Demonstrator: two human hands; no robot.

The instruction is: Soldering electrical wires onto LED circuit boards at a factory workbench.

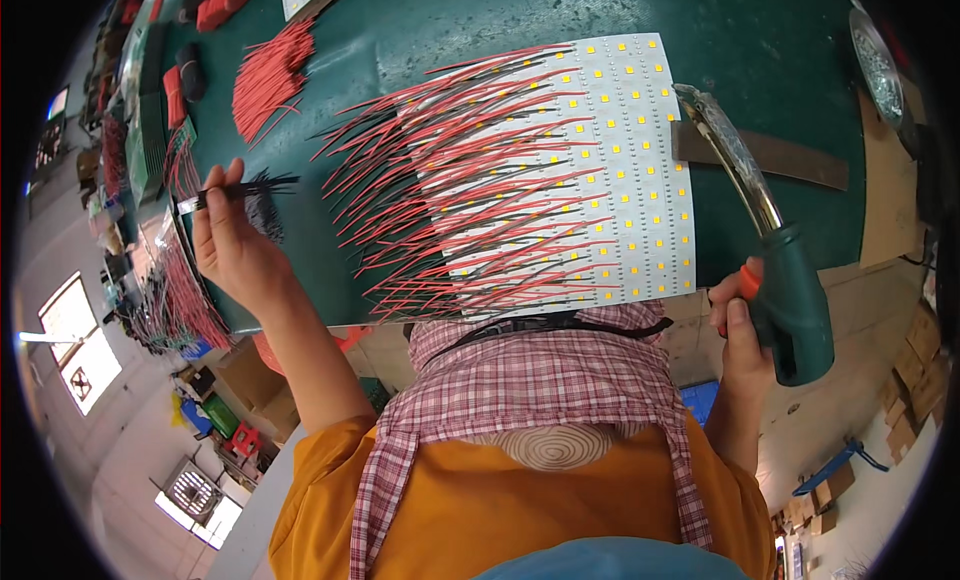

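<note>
My left hand (235, 242) is raised over the left part of the table, its thumb and fingers pinching a small bundle of black wires (265, 187) that points right. Around the green handle of a soldering gun (795, 305) my right hand (742, 338) is closed, a finger near its red trigger. The gun's long metal tube leans up and left, its tip close to the right edge of a white LED board (640, 180). Yellow LEDs dot this board in rows. Many red and black wires (480, 180) lie across its left half and stick out past its left edge.
A pile of red wires (272, 80) lies at the far left, with a pile of black wires (262, 215) behind my left hand. A flat brown strip (765, 158) touches the board's right side. Wire bundles (180, 290) crowd the table's left edge. A metal dish (875, 65) stands far right.
</note>
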